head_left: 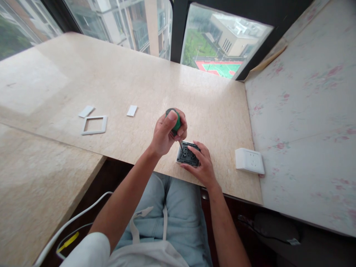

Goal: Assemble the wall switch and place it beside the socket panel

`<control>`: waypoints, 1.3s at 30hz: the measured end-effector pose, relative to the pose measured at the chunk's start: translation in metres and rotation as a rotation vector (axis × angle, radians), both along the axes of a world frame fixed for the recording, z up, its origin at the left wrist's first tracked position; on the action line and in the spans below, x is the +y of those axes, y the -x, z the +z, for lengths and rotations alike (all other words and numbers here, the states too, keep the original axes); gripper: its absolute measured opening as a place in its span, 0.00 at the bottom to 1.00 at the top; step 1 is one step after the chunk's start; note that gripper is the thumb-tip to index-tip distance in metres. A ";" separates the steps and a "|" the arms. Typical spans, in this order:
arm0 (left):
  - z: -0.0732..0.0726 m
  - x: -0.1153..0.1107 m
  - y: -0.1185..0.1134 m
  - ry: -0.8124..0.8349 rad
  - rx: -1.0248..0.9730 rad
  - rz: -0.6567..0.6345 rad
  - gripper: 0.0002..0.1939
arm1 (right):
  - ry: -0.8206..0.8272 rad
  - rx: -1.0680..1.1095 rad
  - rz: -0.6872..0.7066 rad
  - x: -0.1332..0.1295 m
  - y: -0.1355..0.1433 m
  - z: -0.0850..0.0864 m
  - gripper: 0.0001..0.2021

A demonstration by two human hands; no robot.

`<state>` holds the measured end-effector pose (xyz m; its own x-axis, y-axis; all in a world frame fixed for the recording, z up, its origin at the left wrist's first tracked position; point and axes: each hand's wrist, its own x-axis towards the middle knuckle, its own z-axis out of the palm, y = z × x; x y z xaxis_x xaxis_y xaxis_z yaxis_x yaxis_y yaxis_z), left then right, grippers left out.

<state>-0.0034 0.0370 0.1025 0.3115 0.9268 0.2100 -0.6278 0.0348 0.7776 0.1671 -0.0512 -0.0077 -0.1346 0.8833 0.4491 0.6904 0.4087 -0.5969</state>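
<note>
Near the counter's front edge sits one switch plate, right hand half-spread, fingers gripping it; left hand wraps tight round one screwdriver, tip upon it! Leftward: one frame, two white pieces.

left hand: grips green screwdriver | right hand: holds dark panel

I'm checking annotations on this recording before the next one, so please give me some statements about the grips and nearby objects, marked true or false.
1. The left grip holds a green-handled screwdriver. True.
2. The right grip hangs free in the air. False: it is on the dark panel.
3. The screwdriver's shaft points down at the panel. True.
4. The white frame lies left of the panel. True.
5. The white socket lies inside the frame. False: it sits by the flowered wall.
</note>
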 end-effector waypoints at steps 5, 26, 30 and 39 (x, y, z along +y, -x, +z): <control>0.020 0.004 0.018 0.079 0.008 0.253 0.22 | 0.011 0.012 -0.003 0.000 0.001 0.001 0.29; -0.064 -0.018 0.016 0.207 0.979 -0.045 0.10 | 0.114 0.131 -0.140 -0.003 0.001 -0.009 0.48; -0.073 -0.018 0.016 0.285 0.853 -0.006 0.09 | 0.171 0.169 -0.171 -0.003 0.001 -0.014 0.52; -0.077 -0.012 0.023 0.396 0.798 -0.029 0.11 | 0.220 0.269 -0.187 -0.003 0.000 -0.018 0.54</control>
<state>-0.0265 0.0246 0.0251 0.2526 0.8745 -0.4141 0.1014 0.4017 0.9101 0.1672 -0.0544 -0.0259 0.1343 0.9604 0.2440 0.5476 0.1333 -0.8261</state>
